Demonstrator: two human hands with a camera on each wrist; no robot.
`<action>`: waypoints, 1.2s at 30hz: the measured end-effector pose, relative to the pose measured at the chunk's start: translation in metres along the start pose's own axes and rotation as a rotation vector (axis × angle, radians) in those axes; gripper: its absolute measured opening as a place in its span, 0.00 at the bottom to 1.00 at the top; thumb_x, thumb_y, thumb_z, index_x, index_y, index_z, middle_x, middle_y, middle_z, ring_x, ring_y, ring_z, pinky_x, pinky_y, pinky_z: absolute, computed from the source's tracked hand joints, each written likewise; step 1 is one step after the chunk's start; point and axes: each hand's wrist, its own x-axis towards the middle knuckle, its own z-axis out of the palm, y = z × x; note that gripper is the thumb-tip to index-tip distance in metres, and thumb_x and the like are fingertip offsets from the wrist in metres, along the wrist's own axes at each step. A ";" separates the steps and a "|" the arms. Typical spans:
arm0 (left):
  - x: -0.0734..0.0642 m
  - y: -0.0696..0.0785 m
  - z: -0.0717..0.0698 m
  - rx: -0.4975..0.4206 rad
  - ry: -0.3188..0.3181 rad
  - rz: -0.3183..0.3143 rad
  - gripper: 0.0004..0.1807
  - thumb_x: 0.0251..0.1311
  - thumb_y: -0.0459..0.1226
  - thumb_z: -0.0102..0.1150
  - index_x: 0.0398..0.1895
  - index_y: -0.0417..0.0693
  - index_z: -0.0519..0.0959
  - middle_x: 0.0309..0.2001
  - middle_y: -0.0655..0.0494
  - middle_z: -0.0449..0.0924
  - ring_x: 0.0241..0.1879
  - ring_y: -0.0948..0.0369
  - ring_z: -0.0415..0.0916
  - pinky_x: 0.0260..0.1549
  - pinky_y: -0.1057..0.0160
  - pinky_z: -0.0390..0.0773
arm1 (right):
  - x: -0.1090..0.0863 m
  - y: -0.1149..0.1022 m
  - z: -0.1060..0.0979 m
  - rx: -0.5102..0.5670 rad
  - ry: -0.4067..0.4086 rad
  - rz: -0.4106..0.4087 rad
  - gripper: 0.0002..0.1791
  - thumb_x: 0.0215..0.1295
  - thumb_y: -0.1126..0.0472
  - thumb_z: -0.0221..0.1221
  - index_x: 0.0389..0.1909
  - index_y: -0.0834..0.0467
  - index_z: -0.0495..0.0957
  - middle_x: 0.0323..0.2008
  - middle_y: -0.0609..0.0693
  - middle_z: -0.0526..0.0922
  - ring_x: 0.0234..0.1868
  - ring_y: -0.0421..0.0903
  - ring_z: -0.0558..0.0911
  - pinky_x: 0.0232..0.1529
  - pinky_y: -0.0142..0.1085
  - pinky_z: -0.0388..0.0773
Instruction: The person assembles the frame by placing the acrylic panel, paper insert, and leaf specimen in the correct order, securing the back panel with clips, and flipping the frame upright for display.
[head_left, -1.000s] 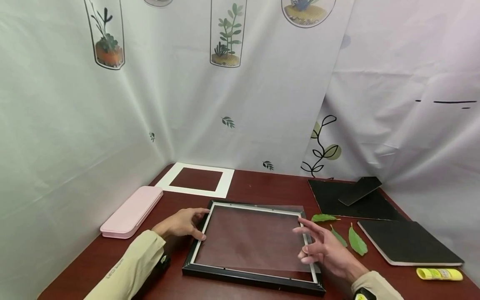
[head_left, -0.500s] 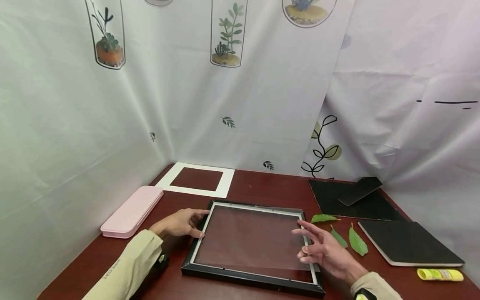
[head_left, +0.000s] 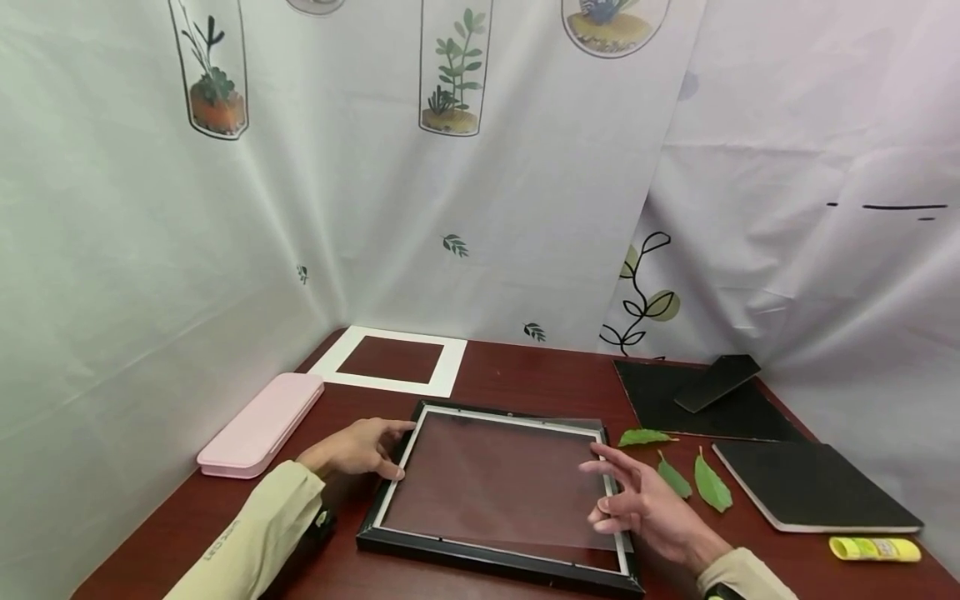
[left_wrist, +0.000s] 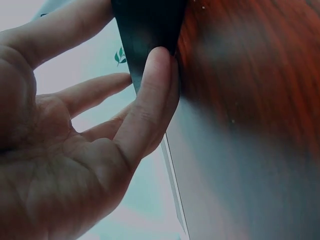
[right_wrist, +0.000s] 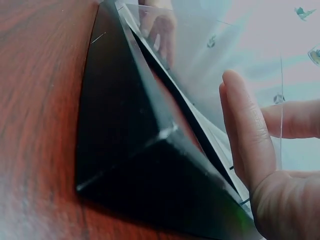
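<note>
A black picture frame (head_left: 498, 560) with a pale inner lip lies on the dark red table. Over its opening lies a clear sheet (head_left: 502, 483), slightly skewed, with its far right corner past the frame's back edge. My left hand (head_left: 358, 447) grips the frame's left side, thumb at the inner lip; the left wrist view has its fingers (left_wrist: 152, 90) against the black outer wall. At the right side, my right hand (head_left: 651, 504) holds the clear sheet's edge between spread fingers. In the right wrist view, the sheet (right_wrist: 200, 45) stands a little above the frame's near corner.
Green leaves (head_left: 712, 482) lie right of the frame, near a black-covered book (head_left: 817, 483) and a yellow glue stick (head_left: 873, 549). Behind is a black backing board (head_left: 648, 387) with its stand. A white mat (head_left: 442, 371) and pink case (head_left: 262, 425) lie left.
The clear sheet's far right corner has come down and nearer to the frame. Both hands keep nearly the same places, the right one shifting slightly left and down with the sheet.
</note>
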 end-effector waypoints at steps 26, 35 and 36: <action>0.001 0.013 0.008 -0.015 -0.016 -0.103 0.44 0.56 0.31 0.71 0.75 0.37 0.61 0.20 0.50 0.76 0.14 0.62 0.78 0.23 0.63 0.83 | 0.026 -0.035 0.001 -0.891 0.086 0.192 0.52 0.61 0.52 0.69 0.77 0.66 0.52 0.13 0.48 0.73 0.08 0.39 0.70 0.19 0.40 0.78; -0.001 0.014 0.007 -0.024 -0.012 -0.123 0.44 0.55 0.31 0.71 0.75 0.37 0.62 0.19 0.50 0.75 0.14 0.62 0.78 0.23 0.62 0.83 | 0.034 -0.042 0.006 -1.231 0.088 0.262 0.46 0.61 0.44 0.68 0.74 0.64 0.63 0.27 0.58 0.84 0.19 0.40 0.69 0.34 0.39 0.73; -0.001 0.014 0.007 -0.025 -0.012 -0.124 0.44 0.55 0.31 0.71 0.75 0.37 0.62 0.19 0.50 0.75 0.14 0.62 0.78 0.23 0.62 0.83 | 0.034 -0.041 0.005 -1.245 0.084 0.252 0.46 0.61 0.45 0.68 0.73 0.65 0.64 0.26 0.58 0.84 0.19 0.40 0.68 0.33 0.38 0.72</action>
